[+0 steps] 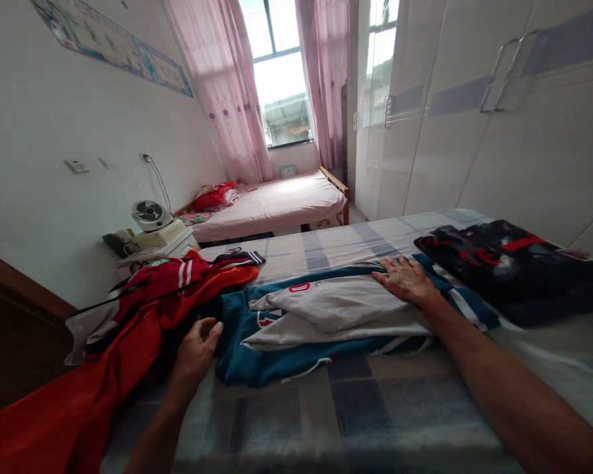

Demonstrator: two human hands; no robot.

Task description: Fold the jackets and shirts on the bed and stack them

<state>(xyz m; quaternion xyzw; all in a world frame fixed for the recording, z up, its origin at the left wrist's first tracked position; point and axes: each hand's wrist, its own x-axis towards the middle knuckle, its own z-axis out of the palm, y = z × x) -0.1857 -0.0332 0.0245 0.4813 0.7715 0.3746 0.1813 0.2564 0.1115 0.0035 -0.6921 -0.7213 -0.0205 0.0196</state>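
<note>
Teal-and-grey garment (336,306) laid lengthwise across the bed (286,421)

With twelve o'clock pointing away from the person, the garment's long axis runs roughly from nine to three, tipping slightly towards two. It lies at about two to three o'clock from the left hand (200,342), which is at its nine o'clock end. The left fingers are curled narrow, with the thumb close to them; whether they pinch any cloth, I cannot tell. The right hand (405,280) is the one clearly in contact: its palm is down on the grey part, towards the three o'clock end, fingers extended and gripping nothing visible. A white drawstring (321,362) trails off the six o'clock edge.

Crowding the left hand, an orange garment (123,355) sprawls at nine o'clock, a red jacket (188,270) at eleven. A folded black garment (494,263) sits at three o'clock from the right hand, close to the striped end; whether the two touch is hard to judge. Bare sheet lies towards six and twelve. Further off, a small fan (151,214) stands at ten, a pink-sheeted bed (286,204) at eleven and a pale wardrobe (474,151) at one.
</note>
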